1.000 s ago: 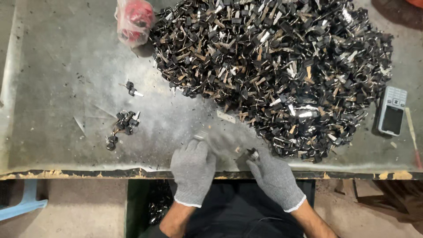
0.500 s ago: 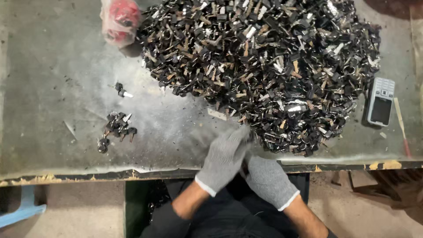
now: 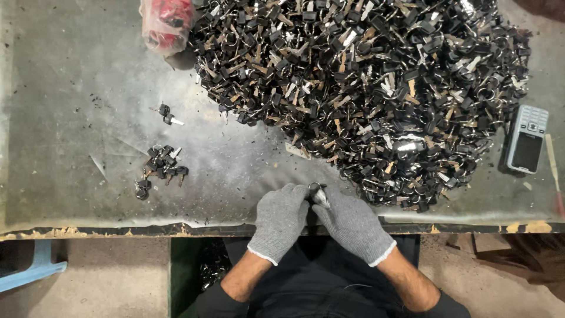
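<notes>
— What have your hands got hold of?

— A small key (image 3: 318, 193) with a black head. My left hand (image 3: 281, 221) and my right hand (image 3: 351, 224), both in grey knit gloves, meet over it at the near edge of the table (image 3: 70, 118). The fingertips of both hands are pinched close together around it, with only the black head and a bit of metal showing between them. How the fingers sit under the key I cannot tell.

— Where is that relative to the big pile?

— Just at the near foot of the pile of keys (image 3: 365, 88), a little toward its left end. My right hand's fingers are almost touching the closest loose keys of the heap.

— Anything else around the pile?

— To its left, well apart, lies a small cluster of keys (image 3: 160, 169), and beyond that cluster a pair of keys (image 3: 167, 114) on its own. At the pile's far left corner sits a clear bag with red parts (image 3: 166, 22), touching the heap. To the right of the pile rests a grey mobile phone (image 3: 527, 140), just beside the outermost keys, with a thin stick (image 3: 552, 164) on its far side.
</notes>
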{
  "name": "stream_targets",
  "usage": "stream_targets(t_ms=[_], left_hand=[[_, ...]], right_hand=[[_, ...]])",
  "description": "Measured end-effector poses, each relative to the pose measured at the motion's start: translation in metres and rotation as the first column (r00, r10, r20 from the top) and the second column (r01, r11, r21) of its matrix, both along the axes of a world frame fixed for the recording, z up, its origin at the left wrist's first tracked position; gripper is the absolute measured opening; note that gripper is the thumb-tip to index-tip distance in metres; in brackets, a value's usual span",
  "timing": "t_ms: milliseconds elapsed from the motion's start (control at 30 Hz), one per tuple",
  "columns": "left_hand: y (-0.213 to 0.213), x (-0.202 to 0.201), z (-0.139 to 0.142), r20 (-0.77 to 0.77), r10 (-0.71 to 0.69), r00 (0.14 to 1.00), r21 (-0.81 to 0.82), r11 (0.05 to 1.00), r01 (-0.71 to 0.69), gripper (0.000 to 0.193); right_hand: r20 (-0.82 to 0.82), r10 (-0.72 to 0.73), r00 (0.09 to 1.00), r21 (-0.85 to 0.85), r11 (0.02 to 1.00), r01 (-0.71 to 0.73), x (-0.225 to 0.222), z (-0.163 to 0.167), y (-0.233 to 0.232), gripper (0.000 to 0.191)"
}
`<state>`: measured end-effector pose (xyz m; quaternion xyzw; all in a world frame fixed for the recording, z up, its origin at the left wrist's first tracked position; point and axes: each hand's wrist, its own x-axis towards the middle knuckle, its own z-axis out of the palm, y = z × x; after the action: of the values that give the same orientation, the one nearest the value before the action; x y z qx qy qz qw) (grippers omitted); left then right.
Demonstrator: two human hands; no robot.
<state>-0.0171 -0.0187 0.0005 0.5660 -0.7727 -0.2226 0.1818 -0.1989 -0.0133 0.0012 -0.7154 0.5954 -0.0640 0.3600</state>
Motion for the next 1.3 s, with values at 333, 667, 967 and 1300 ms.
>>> stream_targets(t_ms=[333, 667, 967, 1300], left_hand=[[-0.004, 0.003, -0.002, 0.006, -0.017, 1.0, 0.02, 1.0, 0.017, 0.017], [0.002, -0.002, -0.004, 0.217, -0.198, 0.956, -0.081, 0.972, 0.219, 0.026], [-0.002, 0.004, -0.008, -0.041, -0.064, 0.997, -0.121, 0.991, 0.058, 0.021], [0.003, 0.006, -0.013, -0.025, -0.122, 0.992, -0.131, 0.984, 0.118, 0.024]], right_hand=[[-0.144, -0.025, 0.989, -0.1, 0.995, 0.011, 0.01, 0.006, 0.009, 0.026], [-0.382, 0.014, 0.924, -0.158, 0.984, -0.08, 0.022, -0.006, 0.015, 0.013], [0.02, 0.001, 1.0, -0.071, 0.997, 0.001, -0.003, 0.013, 0.001, 0.026], [0.011, 0.069, 0.998, -0.089, 0.994, -0.068, 0.005, 0.022, -0.008, 0.027]])
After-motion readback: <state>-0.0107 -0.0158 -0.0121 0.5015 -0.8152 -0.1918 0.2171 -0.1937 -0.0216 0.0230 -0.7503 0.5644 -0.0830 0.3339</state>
